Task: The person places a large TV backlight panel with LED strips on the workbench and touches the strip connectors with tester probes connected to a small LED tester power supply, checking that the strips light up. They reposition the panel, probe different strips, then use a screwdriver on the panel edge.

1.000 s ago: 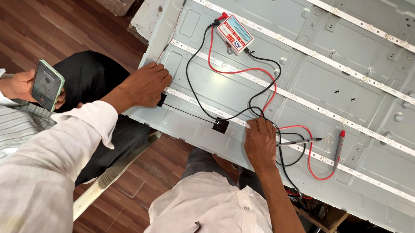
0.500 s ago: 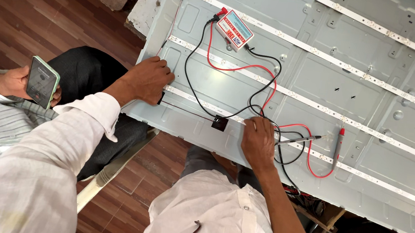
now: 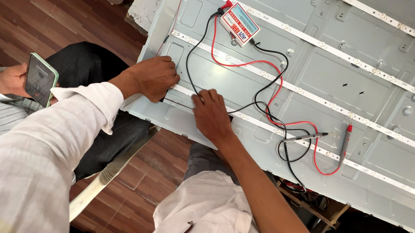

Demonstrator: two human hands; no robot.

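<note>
The fingertips of the left hand [image 3: 153,76] press down on the near left edge of the large pale grey sheet-metal panel [image 3: 378,84], fingers curled together, knuckles up; whether anything is pinched beneath them cannot be told. Just beside it, the right hand [image 3: 211,115] lies palm down on the nearest white LED strip [image 3: 288,136], fingers close together and flat against the strip, holding nothing that shows. A thin black wire [image 3: 191,73] runs up between the 2 hands to a small rectangular tester box with a red-and-white face [image 3: 239,23] lying near the panel's upper left corner. A red wire [image 3: 255,63] leaves the same box and loops across the middle strip. Both leads end at 2 probes lying loose on the panel, well to the right of the right hand: a grey-tipped black probe [image 3: 305,137] and a red-tipped probe [image 3: 345,142]. The left arm wears a white long sleeve [image 3: 35,164]. At the far left, another person's hand [image 3: 11,80] grips a mint-green smartphone [image 3: 41,79] above the dark wooden floor [image 3: 17,6].
</note>
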